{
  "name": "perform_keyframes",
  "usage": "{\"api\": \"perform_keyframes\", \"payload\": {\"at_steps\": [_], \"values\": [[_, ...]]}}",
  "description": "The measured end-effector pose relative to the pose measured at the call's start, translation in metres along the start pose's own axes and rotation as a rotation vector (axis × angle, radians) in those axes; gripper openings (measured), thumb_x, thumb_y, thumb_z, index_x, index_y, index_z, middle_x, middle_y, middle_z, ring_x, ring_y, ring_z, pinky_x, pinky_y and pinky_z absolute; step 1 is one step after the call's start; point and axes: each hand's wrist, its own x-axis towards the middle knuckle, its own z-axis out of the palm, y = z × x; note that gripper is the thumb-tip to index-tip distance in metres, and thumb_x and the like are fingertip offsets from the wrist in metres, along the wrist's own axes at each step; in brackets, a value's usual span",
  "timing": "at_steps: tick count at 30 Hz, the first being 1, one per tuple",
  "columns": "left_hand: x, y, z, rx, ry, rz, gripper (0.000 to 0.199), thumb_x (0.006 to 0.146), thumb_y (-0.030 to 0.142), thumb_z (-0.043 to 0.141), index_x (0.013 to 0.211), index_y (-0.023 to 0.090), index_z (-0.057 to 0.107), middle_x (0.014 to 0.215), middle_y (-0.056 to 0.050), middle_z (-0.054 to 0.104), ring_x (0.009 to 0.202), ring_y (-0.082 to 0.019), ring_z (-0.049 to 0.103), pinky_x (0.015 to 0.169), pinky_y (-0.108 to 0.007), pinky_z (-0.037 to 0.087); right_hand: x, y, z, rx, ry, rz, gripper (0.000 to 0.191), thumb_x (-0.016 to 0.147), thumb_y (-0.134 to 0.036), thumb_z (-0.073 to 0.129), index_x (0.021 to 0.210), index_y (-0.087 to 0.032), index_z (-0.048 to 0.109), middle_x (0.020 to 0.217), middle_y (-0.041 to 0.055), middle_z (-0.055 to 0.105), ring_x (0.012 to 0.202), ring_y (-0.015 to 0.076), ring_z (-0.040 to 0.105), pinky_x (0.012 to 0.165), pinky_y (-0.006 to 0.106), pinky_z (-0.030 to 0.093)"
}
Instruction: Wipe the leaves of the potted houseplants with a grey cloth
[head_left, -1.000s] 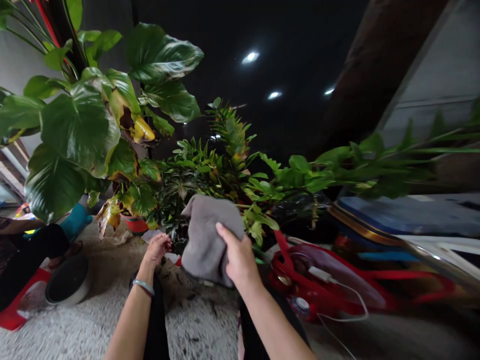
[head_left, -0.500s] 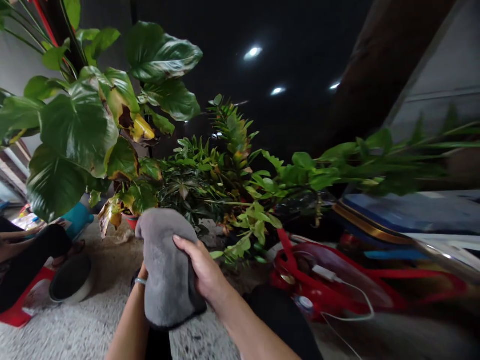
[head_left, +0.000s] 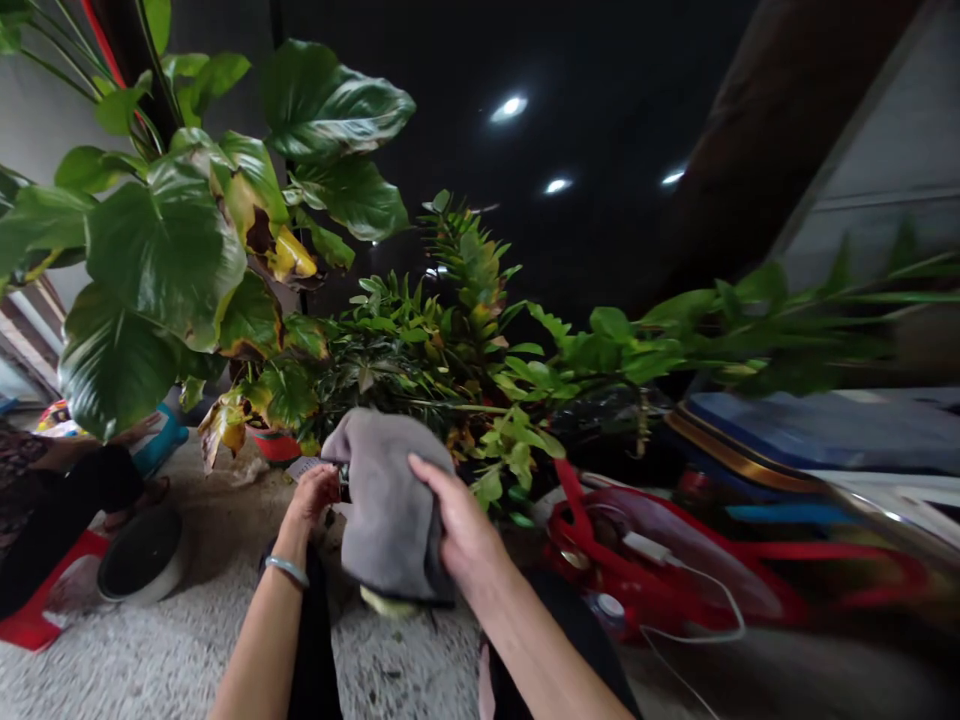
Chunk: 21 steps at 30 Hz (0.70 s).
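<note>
A grey, soft plush piece with a dark lower edge is held up in front of me; I cannot tell its exact kind. My right hand grips its right side, thumb on the front and the other fingers hidden behind. At its left edge is my left hand, its fingers closed in a pinch on something too small to make out. A pale tag-like scrap shows just beyond those fingers. Under the plush piece a pale yellow thing peeks out, mostly hidden.
Leafy potted plants stand ahead, one in a red pot. On the left are a seated person, a red stool and a round basin. A red bag with a white cable lies right.
The plush piece has moved right and is turned somewhat in my right hand. My left hand has come out from behind it to its left edge. The pale yellow thing now shows below.
</note>
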Motion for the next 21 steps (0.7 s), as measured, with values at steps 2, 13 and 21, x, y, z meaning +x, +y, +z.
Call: {"api": "perform_keyframes", "payload": {"at_steps": [2, 13, 21], "values": [[0.000, -0.002, 0.002, 0.000, -0.007, 0.005, 0.041, 0.055, 0.043, 0.092, 0.064, 0.018, 0.061, 0.056, 0.004, 0.057, 0.050, -0.010, 0.047, 0.054, -0.024, 0.040, 0.017, -0.017, 0.009, 0.081, 0.071, -0.142, 0.029, 0.058, -0.028, 0.086, 0.084, -0.019, 0.077, 0.073, 0.0039, 0.082, 0.080, 0.0283, 0.079, 0.084, 0.038, 0.063], [-0.048, 0.005, 0.002, -0.035, 0.227, -0.035, 0.045, 0.068, 0.038, 0.090, 0.102, 0.017, 0.069, 0.084, -0.006, 0.074, 0.065, -0.015, 0.065, 0.065, -0.028, 0.052, -0.023, 0.071, -0.069, -0.122, 0.002, 0.074, 0.035, 0.050, -0.036, 0.092, 0.077, -0.018, 0.077, 0.068, 0.0059, 0.080, 0.071, 0.0297, 0.076, 0.071, 0.038, 0.059], [-0.193, -0.059, 0.052, -0.064, -0.226, -0.072, 0.069, 0.060, 0.048, 0.098, 0.121, 0.026, 0.074, 0.121, -0.014, 0.076, 0.112, -0.033, 0.070, 0.099, -0.041, 0.055, -0.049, 0.093, -0.113, -0.076, -0.017, 0.033, 0.030, 0.053, -0.041, 0.089, 0.068, -0.019, 0.076, 0.068, 0.0026, 0.079, 0.071, 0.0265, 0.074, 0.068, 0.034, 0.058]]}}
